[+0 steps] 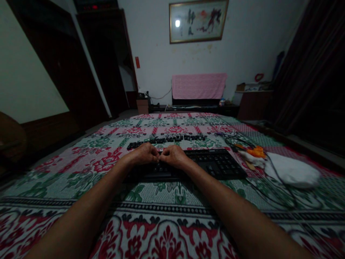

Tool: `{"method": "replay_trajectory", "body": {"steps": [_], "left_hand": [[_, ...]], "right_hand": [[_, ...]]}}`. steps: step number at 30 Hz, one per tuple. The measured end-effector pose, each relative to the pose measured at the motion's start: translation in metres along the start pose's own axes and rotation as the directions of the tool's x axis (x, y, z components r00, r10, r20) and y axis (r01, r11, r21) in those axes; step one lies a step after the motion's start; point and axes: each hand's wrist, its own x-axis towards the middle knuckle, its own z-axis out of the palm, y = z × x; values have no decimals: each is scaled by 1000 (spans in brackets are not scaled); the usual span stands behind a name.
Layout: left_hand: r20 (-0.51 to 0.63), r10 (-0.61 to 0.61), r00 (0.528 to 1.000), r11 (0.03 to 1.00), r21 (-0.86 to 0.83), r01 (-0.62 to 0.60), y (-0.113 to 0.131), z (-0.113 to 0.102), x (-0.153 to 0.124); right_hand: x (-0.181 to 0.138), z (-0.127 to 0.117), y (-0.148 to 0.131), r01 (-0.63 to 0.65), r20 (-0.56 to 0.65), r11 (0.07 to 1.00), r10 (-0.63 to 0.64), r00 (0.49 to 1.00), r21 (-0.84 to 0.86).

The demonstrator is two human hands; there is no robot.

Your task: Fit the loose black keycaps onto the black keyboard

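Fingers (155, 155) of left hand (144, 154) and right hand (174, 156) curled shut, tips meeting; whether they pinch a key is hidden. Floral bedspread (161, 223) carries the black keyboard (215, 163), hands over its left half. White cloth (292, 172) to its right. Loose keycaps (167, 139) in a row just beyond. Likely best: keyboard flat, pull straight up.

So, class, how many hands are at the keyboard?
2: the left hand and right hand, side by side, fingertips meeting over the keyboard, on its left half. No others visible.
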Motion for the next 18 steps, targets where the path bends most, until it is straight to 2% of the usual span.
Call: {"method": "replay_trajectory", "body": {"steps": [8,15,18], "left_hand": [[8,-10,1000,993,-118,11,-2,-1,-3],[-23,-36,999,994,-107,33,-1,1,-1],[-24,-34,999,995,-96,32,0,1,-1]], "right_hand": [[0,-1,-4,-77,13,997,77,997,25],[3,1,-2,-101,25,994,100,995,47],[3,2,3,-74,59,994,69,996,83]]}}
